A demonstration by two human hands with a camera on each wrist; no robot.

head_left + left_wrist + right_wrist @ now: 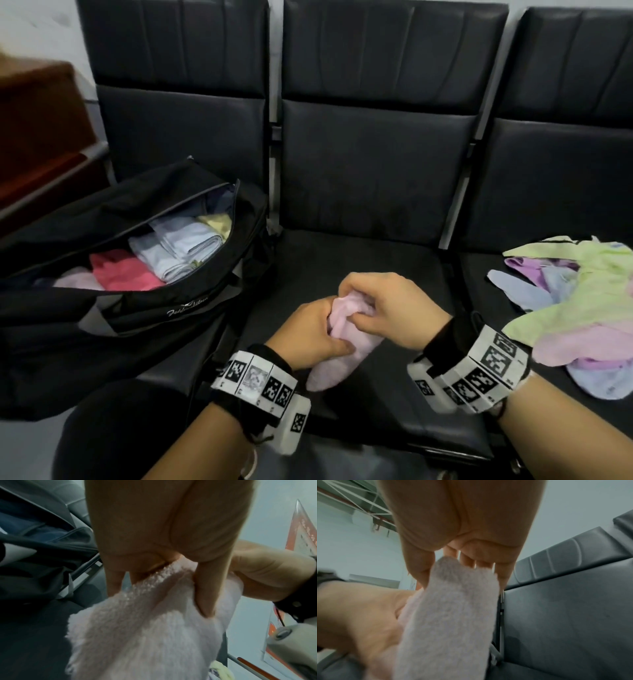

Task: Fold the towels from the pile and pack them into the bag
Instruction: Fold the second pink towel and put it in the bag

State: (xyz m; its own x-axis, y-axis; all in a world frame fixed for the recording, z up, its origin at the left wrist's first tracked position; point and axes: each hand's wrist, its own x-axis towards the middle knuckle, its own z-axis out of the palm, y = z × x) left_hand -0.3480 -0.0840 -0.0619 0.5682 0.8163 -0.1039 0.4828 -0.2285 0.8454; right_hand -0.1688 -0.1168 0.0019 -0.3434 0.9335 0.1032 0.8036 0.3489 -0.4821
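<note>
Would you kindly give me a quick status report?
Both hands, left and right, grip pink towel over seat. Bag open, part filled. Pile waits right. Nothing in the way.

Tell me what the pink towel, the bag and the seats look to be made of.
Pink towel: soft terry or microfibre, with a fuzzy looped pile in the wrist views.
Bag: thin black woven synthetic, probably nylon; it creases and sags.
Seats: black leather or vinyl, smooth with a dull sheen and stitched panels.

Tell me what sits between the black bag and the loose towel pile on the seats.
In the head view, the pink towel, gripped by the left hand and right hand, lies between the bag and pile.
</note>
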